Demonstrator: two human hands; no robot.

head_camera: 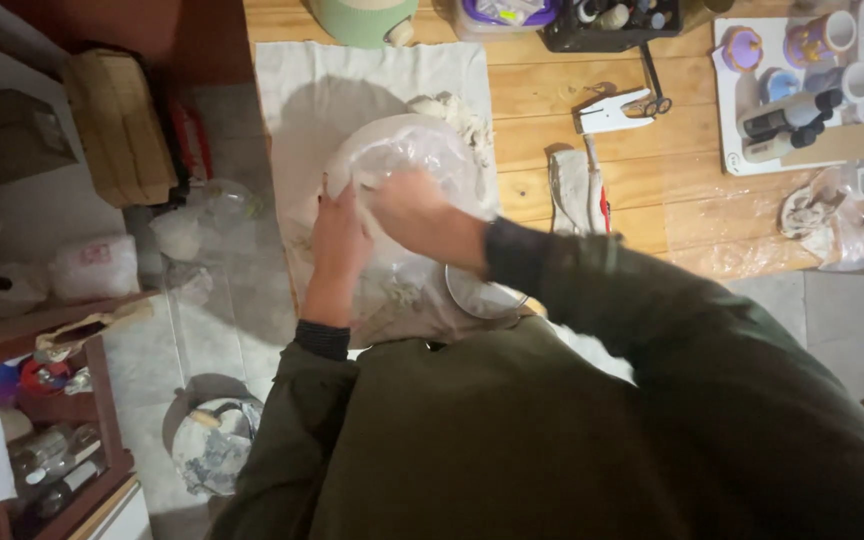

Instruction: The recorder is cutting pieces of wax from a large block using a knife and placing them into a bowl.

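A round white lump wrapped in clear plastic (397, 150) lies on a pale cloth (302, 80) spread over the wooden table (552, 90). My left hand (337, 240) presses against the near left side of the wrapped lump. Reaching across from the right, my right hand (417, 210) grips the plastic on the lump's near side. Both arms wear dark green sleeves. A scrap of grey clay (447, 105) sits just beyond the lump.
A metal bowl rim (477, 295) shows under my right forearm. White tools (612, 110) and a white tray with cups (802, 80) lie to the right. Shelves with jars (52, 460) and a bucket (212, 445) stand on the floor at left.
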